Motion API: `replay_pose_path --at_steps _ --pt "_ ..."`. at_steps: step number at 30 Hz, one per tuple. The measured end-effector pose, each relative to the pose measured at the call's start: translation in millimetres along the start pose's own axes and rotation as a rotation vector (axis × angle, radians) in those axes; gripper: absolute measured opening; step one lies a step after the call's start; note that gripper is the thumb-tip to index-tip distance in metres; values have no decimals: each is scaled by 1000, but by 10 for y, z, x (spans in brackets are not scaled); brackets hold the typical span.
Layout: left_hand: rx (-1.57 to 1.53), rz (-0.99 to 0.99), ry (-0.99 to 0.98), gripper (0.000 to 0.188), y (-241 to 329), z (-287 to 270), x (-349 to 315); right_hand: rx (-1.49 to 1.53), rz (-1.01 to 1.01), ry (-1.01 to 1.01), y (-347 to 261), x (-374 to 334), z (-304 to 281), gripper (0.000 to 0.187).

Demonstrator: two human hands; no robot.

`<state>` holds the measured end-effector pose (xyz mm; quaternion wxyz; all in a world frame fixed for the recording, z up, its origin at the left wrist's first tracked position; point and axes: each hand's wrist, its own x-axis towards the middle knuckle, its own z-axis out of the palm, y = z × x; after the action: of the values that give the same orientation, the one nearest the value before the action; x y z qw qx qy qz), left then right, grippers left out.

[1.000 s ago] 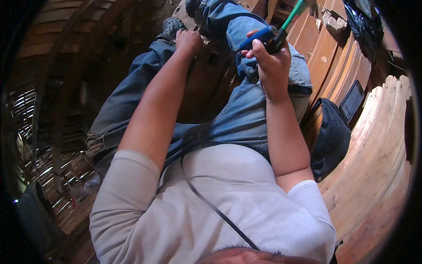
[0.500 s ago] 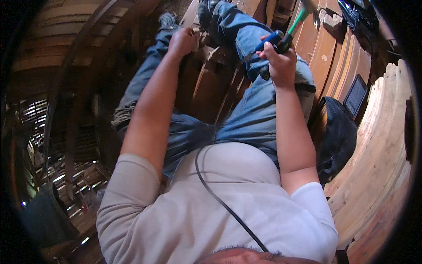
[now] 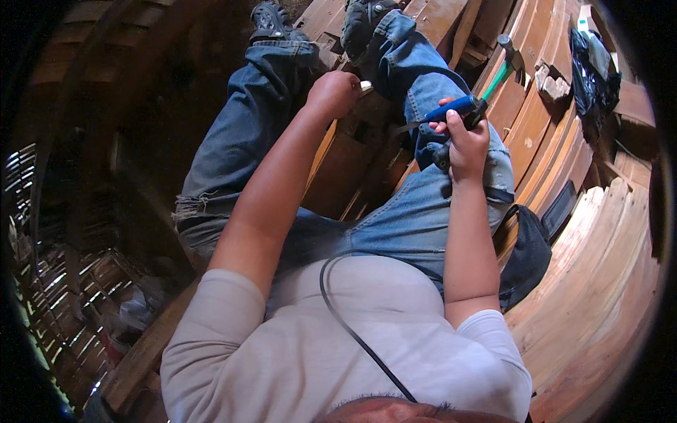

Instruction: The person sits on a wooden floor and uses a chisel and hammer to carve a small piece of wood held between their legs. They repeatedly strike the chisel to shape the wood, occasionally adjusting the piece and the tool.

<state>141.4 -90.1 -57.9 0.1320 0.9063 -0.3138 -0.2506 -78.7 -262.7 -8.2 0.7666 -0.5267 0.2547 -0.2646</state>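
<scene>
Between my legs, my left hand (image 3: 334, 94) is closed, with the end of a small pale piece (image 3: 365, 87), seemingly wood, poking out past the fingers. Over my right thigh, my right hand (image 3: 468, 146) grips two tools at once. One is a hammer (image 3: 498, 79) with a green shaft and metal head, pointing up and to the right. The other is a blue-handled chisel (image 3: 453, 108), its thin blade pointing left toward the gap between my legs. Dark wooden boards (image 3: 337, 166) lie beneath both hands, partly hidden by my legs.
Long planks (image 3: 534, 130) run along my right side, with a broken wood chunk (image 3: 552, 83) on them. A black plastic bag (image 3: 594, 70) lies at the far right. A dark cloth (image 3: 529, 257) and a flat dark device (image 3: 560, 209) sit by my right hip. Pale curved boards (image 3: 589, 282) lie nearer.
My left hand has moved right and nearer, and the pale piece now shows beyond its fingers. The right hand, still holding both tools, sits slightly lower and farther right; the view has shifted too.
</scene>
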Motion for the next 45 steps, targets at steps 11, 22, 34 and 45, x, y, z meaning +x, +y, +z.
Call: replay_pose_path --at_steps 11,22,34,45 --pt "-91 153 51 37 -403 -7 -368 -2 30 -6 62 63 19 18" --pt "-377 89 273 39 -352 -388 -935 19 32 -8 22 5 -2 20" --pt "-193 220 47 45 -432 -127 -934 3 48 -55 52 7 -25 19" --pt "-312 110 43 45 -513 -99 -881 -41 71 -40 146 33 -38 20"
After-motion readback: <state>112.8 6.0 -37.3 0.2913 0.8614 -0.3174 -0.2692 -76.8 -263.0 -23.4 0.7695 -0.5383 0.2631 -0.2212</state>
